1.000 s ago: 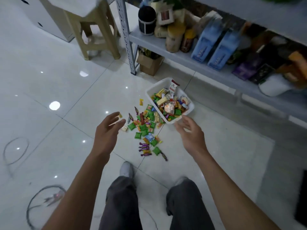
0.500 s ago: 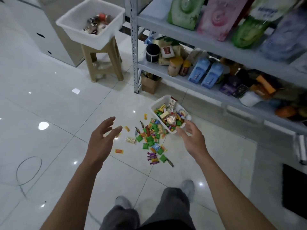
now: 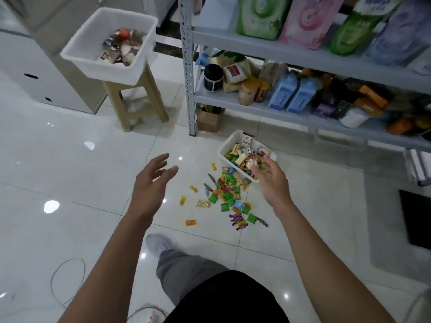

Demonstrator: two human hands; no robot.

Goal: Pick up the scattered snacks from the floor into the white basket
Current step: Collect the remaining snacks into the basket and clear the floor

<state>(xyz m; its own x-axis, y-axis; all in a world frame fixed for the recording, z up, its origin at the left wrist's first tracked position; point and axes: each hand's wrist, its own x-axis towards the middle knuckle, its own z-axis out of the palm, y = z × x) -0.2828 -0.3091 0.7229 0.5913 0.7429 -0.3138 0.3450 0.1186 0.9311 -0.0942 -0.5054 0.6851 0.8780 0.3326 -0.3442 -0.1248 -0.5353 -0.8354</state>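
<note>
Head view: the gathering step looked barely begun. Most of the scattered snacks (image 3: 229,197) lay on the floor (image 3: 93,171) just beside the tipped white basket (image 3: 224,148), which was part-filled. The left hand (image 3: 151,183) hung released, fingers spread and empty. The right hand (image 3: 270,180) hovered at the basket's near rim, loosely uncurled, grasping nothing plainly. Next, a reach down to pinch the nearest wrappers seemed called for.

Scattered snacks (image 3: 227,194) lie on the floor (image 3: 70,159) left of basket (image 3: 229,142).
</note>
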